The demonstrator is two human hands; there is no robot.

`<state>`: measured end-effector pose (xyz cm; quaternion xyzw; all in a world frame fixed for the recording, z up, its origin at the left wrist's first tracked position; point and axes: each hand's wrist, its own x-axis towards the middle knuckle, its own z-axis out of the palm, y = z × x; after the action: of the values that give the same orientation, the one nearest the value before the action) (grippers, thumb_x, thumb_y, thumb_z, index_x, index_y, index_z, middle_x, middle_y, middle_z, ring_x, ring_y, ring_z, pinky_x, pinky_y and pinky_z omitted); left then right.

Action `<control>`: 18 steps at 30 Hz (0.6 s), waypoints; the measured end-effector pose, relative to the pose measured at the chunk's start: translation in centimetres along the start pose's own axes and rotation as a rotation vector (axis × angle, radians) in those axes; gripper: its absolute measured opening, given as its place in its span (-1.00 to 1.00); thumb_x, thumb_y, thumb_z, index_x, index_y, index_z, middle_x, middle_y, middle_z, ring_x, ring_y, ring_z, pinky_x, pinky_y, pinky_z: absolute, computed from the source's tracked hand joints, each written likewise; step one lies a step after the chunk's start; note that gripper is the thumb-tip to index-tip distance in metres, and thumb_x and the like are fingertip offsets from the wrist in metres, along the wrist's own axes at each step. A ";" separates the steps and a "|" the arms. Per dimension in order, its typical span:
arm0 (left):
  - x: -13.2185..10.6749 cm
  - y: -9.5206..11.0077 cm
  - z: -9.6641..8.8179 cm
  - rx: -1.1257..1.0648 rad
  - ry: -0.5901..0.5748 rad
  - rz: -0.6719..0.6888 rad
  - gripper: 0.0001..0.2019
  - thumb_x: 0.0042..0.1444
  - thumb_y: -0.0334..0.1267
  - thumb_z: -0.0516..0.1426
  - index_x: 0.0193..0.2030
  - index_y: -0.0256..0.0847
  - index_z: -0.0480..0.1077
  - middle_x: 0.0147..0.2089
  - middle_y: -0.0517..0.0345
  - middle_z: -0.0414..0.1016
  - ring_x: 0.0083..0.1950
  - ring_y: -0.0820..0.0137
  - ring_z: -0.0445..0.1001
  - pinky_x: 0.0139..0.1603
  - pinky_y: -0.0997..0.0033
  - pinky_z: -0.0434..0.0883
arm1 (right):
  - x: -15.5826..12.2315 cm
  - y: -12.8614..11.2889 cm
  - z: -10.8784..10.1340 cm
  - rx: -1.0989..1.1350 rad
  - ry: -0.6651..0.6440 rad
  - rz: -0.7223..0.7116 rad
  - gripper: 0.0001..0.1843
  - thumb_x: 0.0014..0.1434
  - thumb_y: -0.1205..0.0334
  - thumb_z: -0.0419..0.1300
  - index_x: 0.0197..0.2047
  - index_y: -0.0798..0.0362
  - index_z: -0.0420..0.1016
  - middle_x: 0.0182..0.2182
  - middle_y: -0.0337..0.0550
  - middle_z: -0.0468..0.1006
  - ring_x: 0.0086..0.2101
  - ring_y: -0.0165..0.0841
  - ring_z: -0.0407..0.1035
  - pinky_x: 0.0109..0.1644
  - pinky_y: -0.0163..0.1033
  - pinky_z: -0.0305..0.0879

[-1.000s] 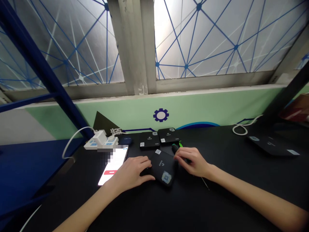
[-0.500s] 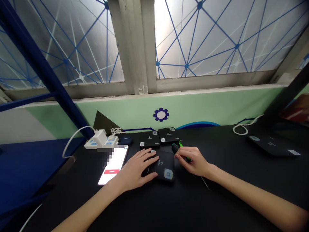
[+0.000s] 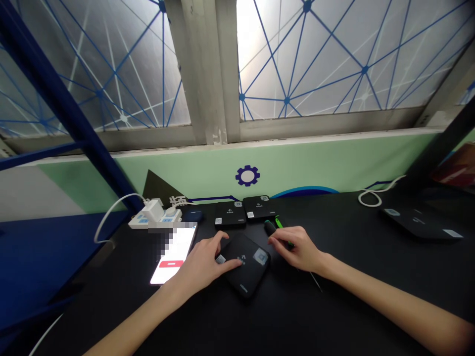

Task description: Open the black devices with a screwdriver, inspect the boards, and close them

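On the table, my left hand (image 3: 205, 262) grips a black set-top box (image 3: 249, 282) by its left side, with the thumb across its top and the fingers at the edge. The box lies turned cornerwise, its stickers facing up. My right hand (image 3: 297, 247) is closed around a screwdriver (image 3: 269, 227) just right of the box. The dark handle sticks out beyond the fingers, and a thin metal shaft shows below the hand. A bright green piece (image 3: 278, 223) pokes out beside the handle; its lower part is hidden by the hand.
Two more set-top boxes (image 3: 230, 214) stand side by side near the wall, and another (image 3: 419, 223) lies far right. A lit phone (image 3: 174, 257) is left of my left hand. Behind it sit a power strip (image 3: 139, 221) with a white charger (image 3: 154, 211) and cables.
The set-top box under my left hand has rotated on the table, one corner now pointing towards me. My left fingers have drawn back from its top to its edge. My right hand stays put.
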<state>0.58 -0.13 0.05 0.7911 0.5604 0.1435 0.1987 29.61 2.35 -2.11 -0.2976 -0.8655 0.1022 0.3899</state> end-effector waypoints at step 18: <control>0.0 -0.1 0.8 -0.277 -0.062 -0.022 -0.70 0.26 0.08 0.14 -0.22 -0.10 0.29 -0.51 0.34 0.38 -0.47 0.37 0.41 -0.44 0.46 0.22 | 0.1 0.0 0.1 -0.033 0.011 0.006 -0.78 0.34 0.31 0.11 -0.34 0.04 0.52 -0.50 -0.16 0.54 -0.49 -0.36 0.38 -0.38 -0.26 0.24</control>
<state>0.86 -0.24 -0.70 0.7540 0.5373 0.1930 0.3248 29.44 2.40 -2.11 -0.3071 -0.8638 0.0876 0.3896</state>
